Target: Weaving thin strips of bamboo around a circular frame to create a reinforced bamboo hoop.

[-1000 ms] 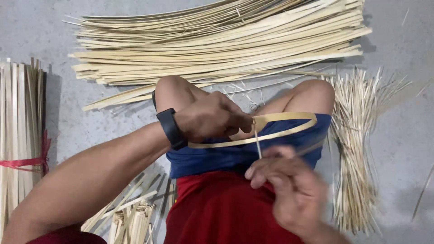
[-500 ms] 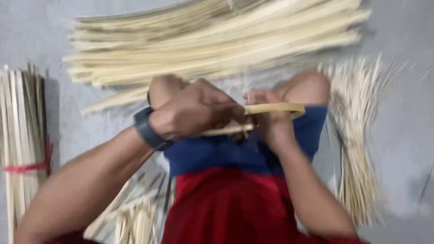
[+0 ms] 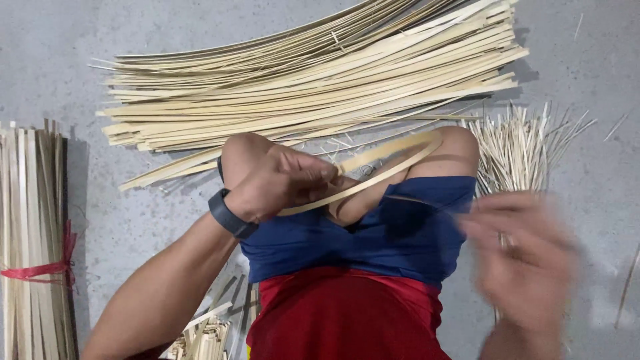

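Running down the far left edge of the grey concrete floor (image 3: 587, 60) is a bundle of flat pale bamboo slats tied with a red string (image 3: 33, 267), its slats kept together and out of the way. Next to it, low in the frame, a few loose short bamboo offcuts (image 3: 207, 333) lie beside the person's thigh. Across the top spreads a large heap of long, thin, cream-coloured bamboo strips (image 3: 313, 87), laid roughly parallel, probably so that 1 can be drawn out at a time.

At the centre, the left hand (image 3: 277, 183), with a dark band on its wrist (image 3: 230, 215), rests against the bare left knee. Its fingers are curled and pressed together, pinching the overlapping ends of a narrow bamboo strip bent into a flat loop (image 3: 393, 163). The loop stretches from that hand toward the other knee, held above the blue shorts (image 3: 373, 240), where the lap seems to steady it. Below the shorts shows a red shirt (image 3: 347, 320).

To the right, the right hand (image 3: 520, 257) is blurred by motion, apart from the loop; whether its fingers are spread or pinching something I cannot tell. Behind it, a fan of very thin pale bamboo slivers (image 3: 527, 143) lies on the floor.
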